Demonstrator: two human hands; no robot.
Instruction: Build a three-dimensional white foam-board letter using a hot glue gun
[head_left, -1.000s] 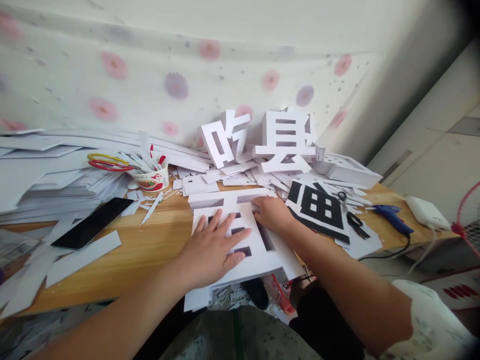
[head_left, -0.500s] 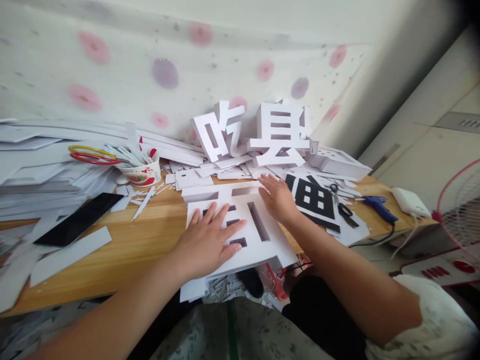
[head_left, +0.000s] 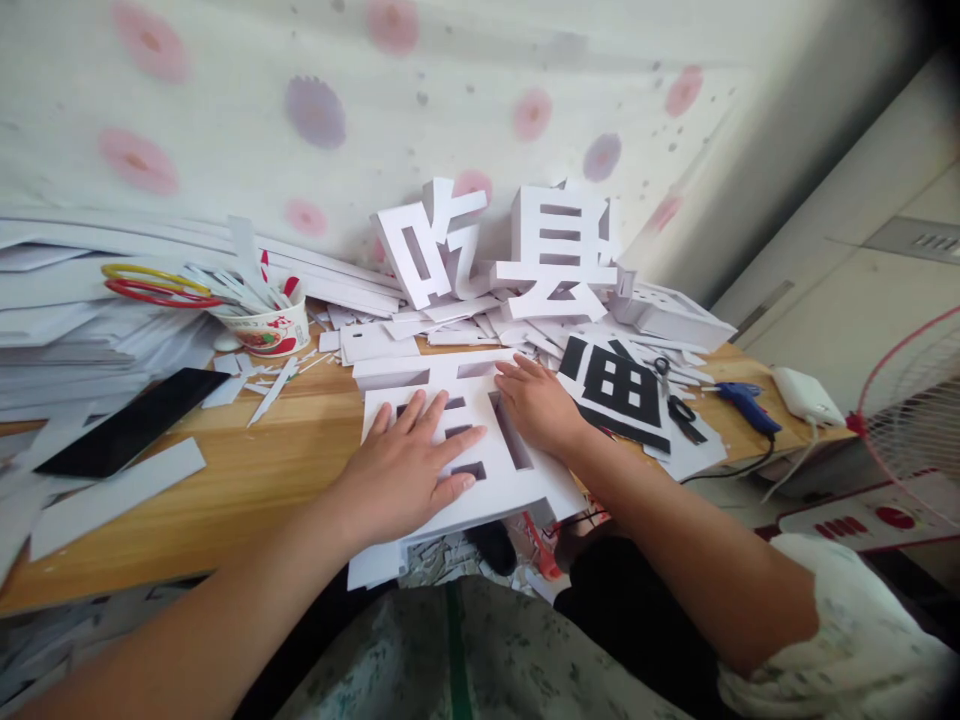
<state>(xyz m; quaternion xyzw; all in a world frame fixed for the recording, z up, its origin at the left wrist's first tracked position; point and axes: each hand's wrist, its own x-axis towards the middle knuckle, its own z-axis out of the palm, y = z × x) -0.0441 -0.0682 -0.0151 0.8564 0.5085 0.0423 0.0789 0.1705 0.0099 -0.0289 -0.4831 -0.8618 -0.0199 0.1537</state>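
A large white box-like character with cut-out slots (head_left: 491, 500) lies flat at the table's front edge, overhanging it a little. My left hand (head_left: 401, 465) rests on its left part, palm down, with fingers spread. On its upper right part lies my right hand (head_left: 541, 408), fingers stretched out and pointing up and left. Neither hand grips anything. Right of it is a sheet with a black printed character (head_left: 619, 390), with black-handled scissors (head_left: 682, 408) on the paper beside it.
White three-dimensional characters (head_left: 559, 240) lean at the back. A paper cup of strips (head_left: 270, 330), a black slab (head_left: 127, 425) and stacked white sheets (head_left: 97, 350) are at the left. A blue glue gun (head_left: 746, 405), a white box (head_left: 806, 395) and a fan (head_left: 919, 410) are at the right.
My right hand has slid slightly left and down over the white character. The whole view has shifted a little. My left hand stays spread on the same part.
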